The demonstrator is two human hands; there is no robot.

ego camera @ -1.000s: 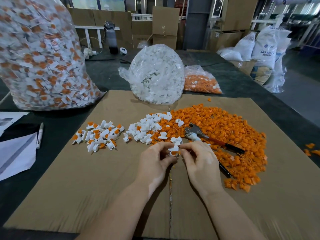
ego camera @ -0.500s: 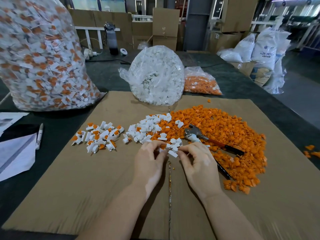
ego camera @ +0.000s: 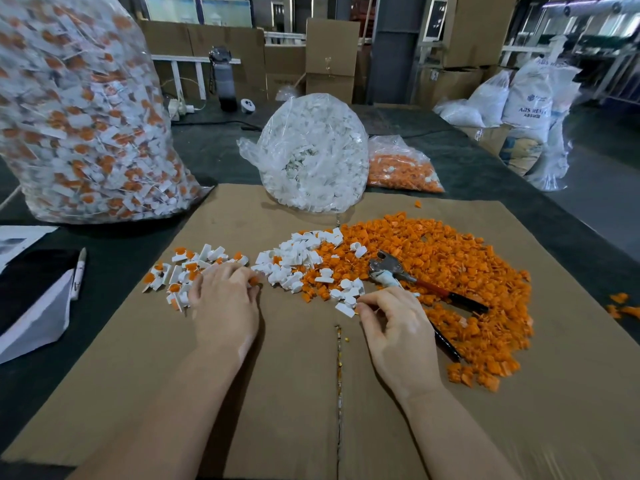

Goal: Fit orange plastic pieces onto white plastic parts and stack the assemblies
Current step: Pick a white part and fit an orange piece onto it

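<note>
My left hand (ego camera: 225,299) lies palm down over the right edge of the pile of white-and-orange assemblies (ego camera: 187,268). Its curled fingers hold an assembled piece whose orange end (ego camera: 254,280) shows at the fingertips. My right hand (ego camera: 391,323) is lower, at the near edge of the loose white parts (ego camera: 294,258). Its thumb and index fingertip pinch the end of a white part (ego camera: 344,310) lying on the cardboard. A wide heap of orange pieces (ego camera: 450,271) spreads to the right of it.
Pliers with a red-black handle (ego camera: 415,282) lie on the orange heap beside my right hand. Behind stand a big bag of assemblies (ego camera: 79,126), a bag of white parts (ego camera: 311,154) and a bag of orange pieces (ego camera: 401,168). A marker (ego camera: 79,273) lies left of the cardboard sheet (ego camera: 294,393).
The hands were together at the centre around one white part with an orange piece. My left hand has swung left to the assembly pile; my right hand has stayed by the loose white parts.
</note>
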